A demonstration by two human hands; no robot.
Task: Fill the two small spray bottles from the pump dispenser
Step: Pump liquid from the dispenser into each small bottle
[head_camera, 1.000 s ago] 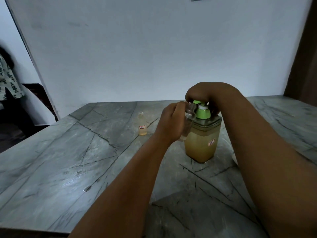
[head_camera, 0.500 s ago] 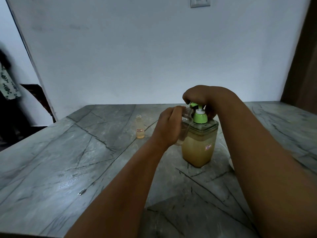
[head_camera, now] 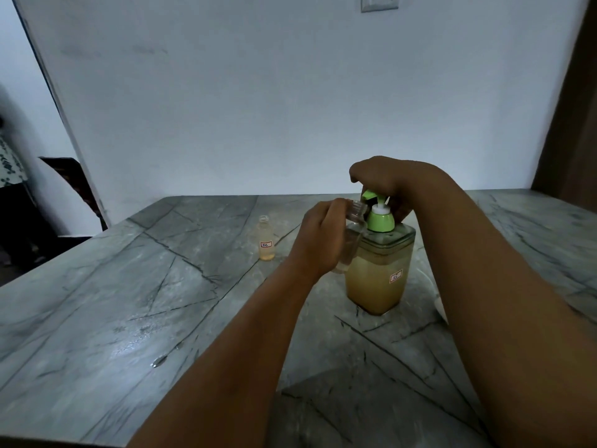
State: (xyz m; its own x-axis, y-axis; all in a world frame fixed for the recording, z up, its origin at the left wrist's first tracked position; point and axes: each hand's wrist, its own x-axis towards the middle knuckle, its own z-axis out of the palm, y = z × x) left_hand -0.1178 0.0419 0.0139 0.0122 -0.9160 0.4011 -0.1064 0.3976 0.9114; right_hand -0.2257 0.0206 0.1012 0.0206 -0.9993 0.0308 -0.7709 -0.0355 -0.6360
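A square pump dispenser (head_camera: pixel 378 279) of yellowish liquid with a green pump top stands on the marble table (head_camera: pixel 129 302), right of centre. My right hand (head_camera: pixel 387 179) lies over the green pump head, fingers curled on it. My left hand (head_camera: pixel 323 240) grips a clear small spray bottle (head_camera: pixel 353 231) without a cap, tilted, its open neck just under the green spout. A second small spray bottle (head_camera: pixel 267 238), uncapped, labelled and holding yellowish liquid, stands upright on the table to the left, apart from both hands.
A white wall (head_camera: pixel 290 92) rises right behind the table's far edge, with a switch plate (head_camera: pixel 379 2) at the top. A dark doorway and furniture (head_camera: pixel 38 215) lie at the far left. A small wet spot (head_camera: pixel 158 361) marks the table's near left.
The pump head has risen, showing its white stem under my right hand. My left hand still holds the clear bottle at the spout. The view has tilted up slightly.
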